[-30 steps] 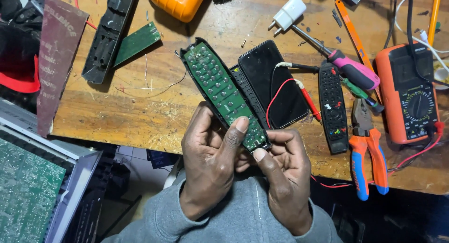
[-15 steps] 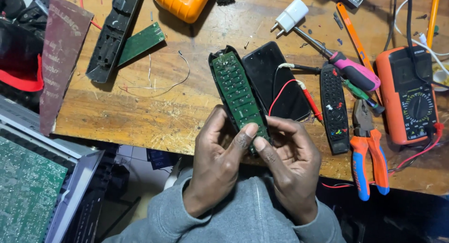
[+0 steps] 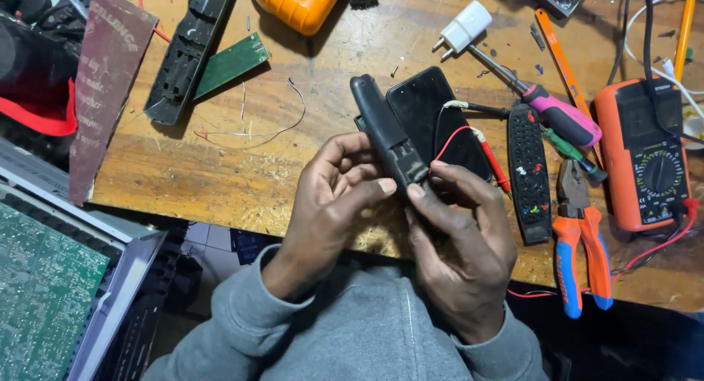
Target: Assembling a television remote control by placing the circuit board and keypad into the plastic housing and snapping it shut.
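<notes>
My left hand (image 3: 334, 187) and my right hand (image 3: 458, 238) together grip a long black remote-control shell (image 3: 383, 132) over the wooden bench's front edge. Its black back faces up, with only a sliver of the green circuit board showing at its left side. Both thumbs press on the shell's near end. A black phone (image 3: 433, 121) lies just behind it, with a red wire looped over it.
A second black remote (image 3: 529, 168), orange-and-blue pliers (image 3: 579, 242), a pink screwdriver (image 3: 550, 110) and an orange multimeter (image 3: 645, 154) lie to the right. A black remote shell (image 3: 187, 55) and green board (image 3: 231, 62) lie at the back left, with a large circuit board (image 3: 40, 308) at lower left.
The remote has been turned over in my hands: the green board faced up before, and now the black back faces up. My hands stayed at the bench's front edge.
</notes>
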